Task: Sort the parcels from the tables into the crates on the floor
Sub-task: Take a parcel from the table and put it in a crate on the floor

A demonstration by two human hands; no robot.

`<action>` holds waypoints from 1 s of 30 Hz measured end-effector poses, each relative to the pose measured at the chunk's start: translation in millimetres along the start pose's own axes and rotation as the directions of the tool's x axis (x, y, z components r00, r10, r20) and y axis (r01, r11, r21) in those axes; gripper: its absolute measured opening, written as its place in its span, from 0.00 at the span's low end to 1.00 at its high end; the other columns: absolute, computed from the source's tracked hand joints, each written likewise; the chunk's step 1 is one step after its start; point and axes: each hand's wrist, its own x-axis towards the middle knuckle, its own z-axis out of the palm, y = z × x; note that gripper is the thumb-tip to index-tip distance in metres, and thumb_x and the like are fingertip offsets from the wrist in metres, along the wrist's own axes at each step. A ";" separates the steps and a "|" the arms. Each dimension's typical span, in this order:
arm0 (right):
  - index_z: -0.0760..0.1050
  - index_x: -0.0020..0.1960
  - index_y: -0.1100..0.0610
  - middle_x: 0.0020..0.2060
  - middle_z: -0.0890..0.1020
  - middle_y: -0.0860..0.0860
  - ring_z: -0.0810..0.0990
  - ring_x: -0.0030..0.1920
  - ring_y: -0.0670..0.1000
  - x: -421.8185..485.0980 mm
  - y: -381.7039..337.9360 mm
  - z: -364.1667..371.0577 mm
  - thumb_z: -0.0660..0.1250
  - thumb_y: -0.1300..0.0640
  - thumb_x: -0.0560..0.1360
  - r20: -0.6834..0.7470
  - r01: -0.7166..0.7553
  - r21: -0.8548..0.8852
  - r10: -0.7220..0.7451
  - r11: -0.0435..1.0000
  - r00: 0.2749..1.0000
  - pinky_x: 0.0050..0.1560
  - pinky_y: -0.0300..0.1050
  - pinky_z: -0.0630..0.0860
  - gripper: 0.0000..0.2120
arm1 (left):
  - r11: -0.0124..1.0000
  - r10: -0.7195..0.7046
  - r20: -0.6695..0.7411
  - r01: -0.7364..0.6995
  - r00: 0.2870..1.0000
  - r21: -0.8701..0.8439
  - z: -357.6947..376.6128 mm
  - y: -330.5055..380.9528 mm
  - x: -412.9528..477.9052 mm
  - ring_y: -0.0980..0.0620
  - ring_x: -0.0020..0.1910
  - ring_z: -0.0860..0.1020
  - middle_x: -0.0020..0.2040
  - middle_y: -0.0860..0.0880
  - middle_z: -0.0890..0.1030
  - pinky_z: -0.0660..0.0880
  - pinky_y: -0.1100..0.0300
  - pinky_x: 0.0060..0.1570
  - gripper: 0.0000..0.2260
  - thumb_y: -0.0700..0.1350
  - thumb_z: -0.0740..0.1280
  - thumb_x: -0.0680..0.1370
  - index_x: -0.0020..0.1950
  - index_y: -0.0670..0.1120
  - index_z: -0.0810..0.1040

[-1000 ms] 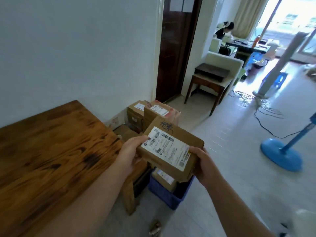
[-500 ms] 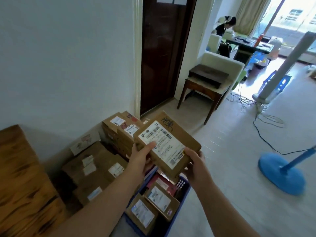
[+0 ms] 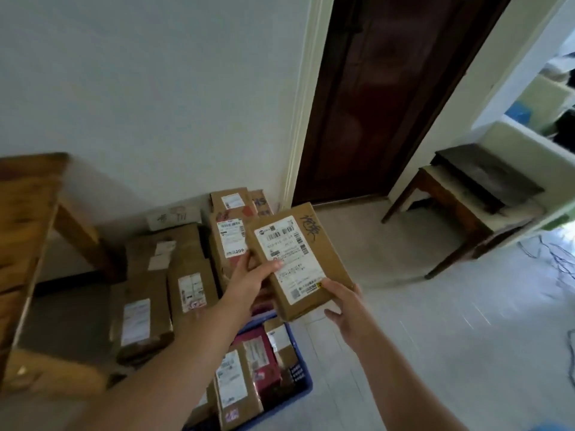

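Head view is showing me holding one brown cardboard parcel [image 3: 323, 256] in both hands, up in the air above the far end of the blue crate [image 3: 308, 388] on the floor, so it is not yet set down. My left hand [image 3: 249, 284] is gripping its near-left edge, thumb lying across the white shipping label [image 3: 289, 259] and fingers curled underneath. My right hand [image 3: 345, 306] is pinching the near-right corner, thumb on the label's corner, fingers under the box. I am tilting the labelled face up toward me, most likely so that I can read the address and judge which crate it belongs in.

The parcel is looking like a flat, oblong box in plain brown card. Its big white label is carrying barcodes and small print, and a dark handwritten scrawl is showing on the bare card at the far-right corner. It seems rigid and light enough for this two-handed hold.

Below it the crate is already holding several packages — brown ones with labels and a dark red one [image 3: 264, 356]. To the left, larger brown boxes [image 3: 186, 253] are lying on the floor, and more labelled boxes [image 3: 228, 241] are standing stacked against the wall just beyond my left hand. The wooden surface [image 3: 25, 219] is sitting at the far left edge. Which crate this one is bound for — that I cannot tell.
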 end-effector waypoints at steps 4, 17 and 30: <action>0.73 0.50 0.48 0.47 0.81 0.47 0.76 0.49 0.44 30.2 -26.6 -12.8 0.70 0.60 0.73 0.138 0.015 -0.261 0.022 0.965 0.990 0.53 0.47 0.70 0.10 | 1.000 0.012 -0.149 -0.013 0.989 -0.004 11.7 -5.0 11.5 0.48 0.53 0.79 0.54 0.50 0.80 0.76 0.47 0.53 0.23 0.40 0.73 0.71 0.60 0.52 0.67; 0.71 0.59 0.53 0.48 0.80 0.46 0.78 0.46 0.42 143.7 -71.7 -3.7 0.69 0.62 0.72 0.252 0.206 -0.691 -0.037 0.693 0.967 0.39 0.33 0.72 0.17 | 0.989 0.004 -0.179 0.022 0.984 0.144 42.3 -3.8 111.6 0.55 0.49 0.79 0.53 0.50 0.81 0.75 0.61 0.44 0.15 0.48 0.66 0.78 0.63 0.47 0.75; 0.68 0.64 0.56 0.51 0.78 0.49 0.77 0.51 0.50 358.2 -89.3 13.7 0.63 0.55 0.79 0.265 0.113 -0.869 0.261 0.482 0.928 0.49 0.43 0.76 0.15 | 0.802 0.019 -0.552 0.317 0.834 0.507 79.3 -24.8 297.7 0.51 0.48 0.81 0.52 0.50 0.82 0.80 0.55 0.47 0.14 0.48 0.62 0.79 0.64 0.49 0.74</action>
